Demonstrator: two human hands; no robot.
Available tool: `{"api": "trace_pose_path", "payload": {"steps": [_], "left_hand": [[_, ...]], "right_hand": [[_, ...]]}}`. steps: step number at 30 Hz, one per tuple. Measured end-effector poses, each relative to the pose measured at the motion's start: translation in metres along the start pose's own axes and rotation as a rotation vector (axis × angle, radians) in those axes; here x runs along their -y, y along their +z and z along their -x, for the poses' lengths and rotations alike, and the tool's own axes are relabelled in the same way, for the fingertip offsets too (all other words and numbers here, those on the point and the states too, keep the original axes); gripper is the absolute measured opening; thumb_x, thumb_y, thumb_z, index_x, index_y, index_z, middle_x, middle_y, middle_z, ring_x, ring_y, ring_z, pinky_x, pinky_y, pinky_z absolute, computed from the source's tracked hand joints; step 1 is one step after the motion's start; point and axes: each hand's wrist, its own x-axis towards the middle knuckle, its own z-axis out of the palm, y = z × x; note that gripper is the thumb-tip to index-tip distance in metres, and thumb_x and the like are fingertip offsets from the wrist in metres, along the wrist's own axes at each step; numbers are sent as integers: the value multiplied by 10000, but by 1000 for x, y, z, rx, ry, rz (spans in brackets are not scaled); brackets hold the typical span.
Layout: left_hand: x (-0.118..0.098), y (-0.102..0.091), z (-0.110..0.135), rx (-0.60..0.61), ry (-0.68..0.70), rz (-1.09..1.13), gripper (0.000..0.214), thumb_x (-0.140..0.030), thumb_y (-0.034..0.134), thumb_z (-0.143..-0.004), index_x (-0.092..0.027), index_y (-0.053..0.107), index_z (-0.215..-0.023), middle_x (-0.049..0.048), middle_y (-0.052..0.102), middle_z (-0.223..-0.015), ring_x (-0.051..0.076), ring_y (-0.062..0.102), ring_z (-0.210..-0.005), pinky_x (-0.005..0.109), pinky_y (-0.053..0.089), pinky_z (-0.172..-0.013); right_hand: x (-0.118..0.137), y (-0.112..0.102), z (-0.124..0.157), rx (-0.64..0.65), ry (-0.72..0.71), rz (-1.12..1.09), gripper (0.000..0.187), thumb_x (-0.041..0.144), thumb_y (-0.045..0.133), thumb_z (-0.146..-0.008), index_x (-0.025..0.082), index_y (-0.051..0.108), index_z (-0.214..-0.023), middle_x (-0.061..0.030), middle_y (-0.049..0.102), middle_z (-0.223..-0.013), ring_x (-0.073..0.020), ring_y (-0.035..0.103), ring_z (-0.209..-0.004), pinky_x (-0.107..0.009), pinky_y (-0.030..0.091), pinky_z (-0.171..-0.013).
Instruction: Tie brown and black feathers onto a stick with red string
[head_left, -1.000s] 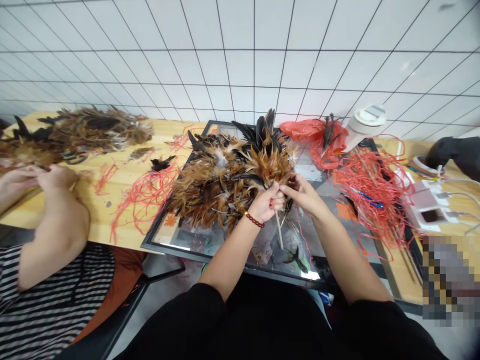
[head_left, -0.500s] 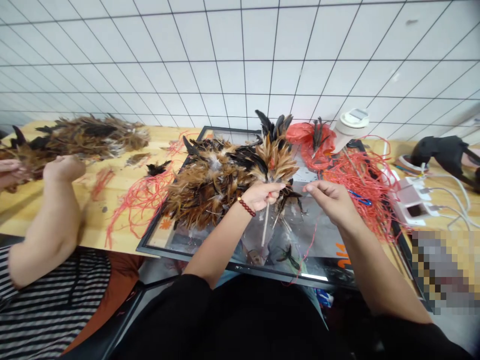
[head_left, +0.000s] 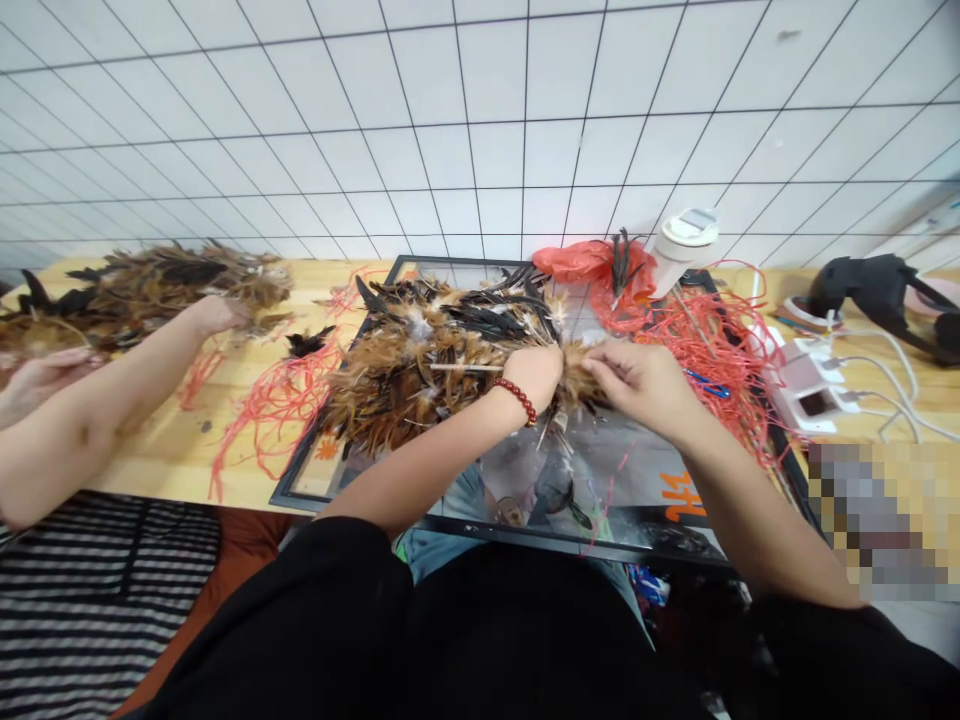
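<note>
- Feather bundle (head_left: 579,377) on a pale stick (head_left: 461,367), above the middle of a black-framed glass panel (head_left: 637,465); its tan feathers face the panel's right edge, its stick points left.
- Table (head_left: 161,450), left end: a long heap of brown feathers (head_left: 180,275) by the far edge; over its right part, a co-worker's hand (head_left: 221,312).
- Just outside the panel's left edge: loose red cords (head_left: 277,405), trailing toward the table's near edge.
- Panel, left half: a thick feather pile (head_left: 390,390); glass shows between it and the near edge.
- Left hand (head_left: 534,370): fist closed round the stick, fingertips hidden.
- Far edge, right of centre: a crumpled red plastic bag (head_left: 574,262) with dark feathers (head_left: 622,270) against it; I cannot tell whether they are inside.
- Right hand (head_left: 641,385): thumb and forefinger drawn close at the tan feathers; cannot tell what they pinch. Open glass lies between its forearm and the panel's near edge.
- Far right corner of the panel: a white lidded cup (head_left: 682,245), contents hidden, beside a red cord tangle (head_left: 727,335) that reaches the right edge.
</note>
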Motion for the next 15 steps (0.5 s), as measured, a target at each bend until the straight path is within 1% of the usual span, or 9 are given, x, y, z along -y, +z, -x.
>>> {"api": "trace_pose_path", "payload": {"steps": [2,4,5,6,7,9,10,13,15], "left_hand": [[-9,0,6,44,104,-272,263,78,554,-754,-136,547,-603,-6,422,-538,198,598,-657,223,381,-618],[-16,-3,12,163,220,-616,193,7,479,-845,-78,631,-761,117,599,-691,264,664,-778,293,451,-670],[-19,-5,14,231,288,-771,217,-23,437,-880,-51,648,-839,172,639,-770,290,679,-823,324,472,-680],[-20,-7,17,291,365,-889,255,-47,398,-908,-36,652,-895,205,655,-822,307,687,-852,346,486,-680],[-21,-10,19,338,446,-969,285,-67,368,-927,-33,651,-921,217,660,-842,315,691,-863,356,495,-672],[-20,-15,24,400,603,-1045,314,-101,337,-951,-51,645,-921,203,658,-831,312,694,-854,356,502,-646],[-18,-18,27,410,666,-1060,318,-114,329,-957,-64,640,-912,190,653,-816,306,693,-840,352,501,-632],[-11,-25,36,362,765,-1078,304,-132,326,-960,-89,623,-910,165,636,-790,277,678,-776,336,488,-596],[-6,-28,43,316,808,-1058,297,-128,323,-957,-104,618,-984,143,627,-786,247,659,-733,319,475,-578]], "right_hand": [[-7,-5,-8,-37,-7,120,168,278,593,-851,221,744,-808,-36,698,-712,-174,586,-641,-285,390,-638],[-17,-9,-14,-55,-4,214,190,284,578,-858,210,753,-857,-53,724,-773,-188,620,-693,-291,413,-666],[-23,-9,-17,-60,-5,239,205,293,570,-864,203,754,-867,-61,732,-803,-192,633,-719,-294,424,-680],[-30,-9,-19,-62,-8,243,219,307,566,-869,196,754,-864,-67,736,-823,-195,643,-737,-296,433,-693],[-38,-7,-21,-63,-12,222,230,328,570,-870,189,752,-850,-71,738,-830,-195,648,-745,-299,441,-703],[-53,0,-23,-45,-3,115,253,380,599,-855,180,749,-817,-69,736,-813,-190,651,-737,-298,455,-709],[-61,4,-23,-25,16,44,269,408,616,-841,176,748,-803,-66,733,-796,-186,650,-724,-296,459,-703],[-78,18,-19,56,121,-151,333,487,655,-792,167,749,-777,-54,726,-758,-182,641,-691,-293,464,-675],[-83,27,-16,127,188,-264,373,530,677,-757,165,754,-776,-51,723,-757,-183,638,-695,-294,469,-675]]}}
